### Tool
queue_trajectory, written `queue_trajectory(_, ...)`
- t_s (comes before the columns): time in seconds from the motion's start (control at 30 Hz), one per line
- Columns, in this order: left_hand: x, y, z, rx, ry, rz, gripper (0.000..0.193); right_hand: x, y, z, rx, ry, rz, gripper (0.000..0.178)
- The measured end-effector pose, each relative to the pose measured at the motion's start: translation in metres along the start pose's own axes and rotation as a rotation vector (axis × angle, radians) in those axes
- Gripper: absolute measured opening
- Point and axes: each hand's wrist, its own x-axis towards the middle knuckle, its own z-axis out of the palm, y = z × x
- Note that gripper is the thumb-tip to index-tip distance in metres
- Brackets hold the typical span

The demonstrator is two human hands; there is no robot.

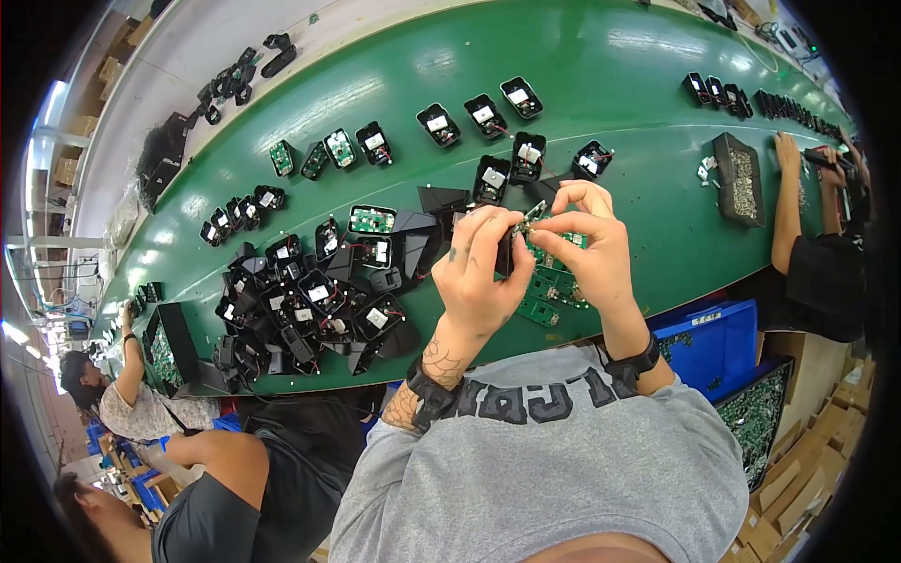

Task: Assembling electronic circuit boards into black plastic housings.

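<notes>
Both hands meet above the green table (pixel 657 188). The left hand (pixel 479 277) grips a small black plastic housing (pixel 505 253), while the right hand (pixel 587 249) pinches a small green circuit board (pixel 533 214) tilted just above it, fingers narrow.

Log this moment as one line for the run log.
left hand: holds black case | right hand: pinches small circuit board | below: green boards on green table

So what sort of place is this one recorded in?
Most likely an electronics assembly line. A long green workbench carries rows of open black plastic housings and a heap of them, green circuit boards lie under the left hand and right hand, and other workers sit alongside.
</notes>
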Motion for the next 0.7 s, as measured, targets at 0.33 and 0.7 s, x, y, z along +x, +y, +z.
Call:
queue_trajectory(0.33,0.002,0.002,-0.007,0.100,-0.114,0.076,0.032,0.003,0.008,-0.003,0.083,-0.092,0.073,0.009)
queue_trajectory(0.7,-0.009,0.001,-0.006,0.085,-0.105,0.127,0.035,-0.001,0.009,-0.007,0.444,-0.162,0.313,0.008)
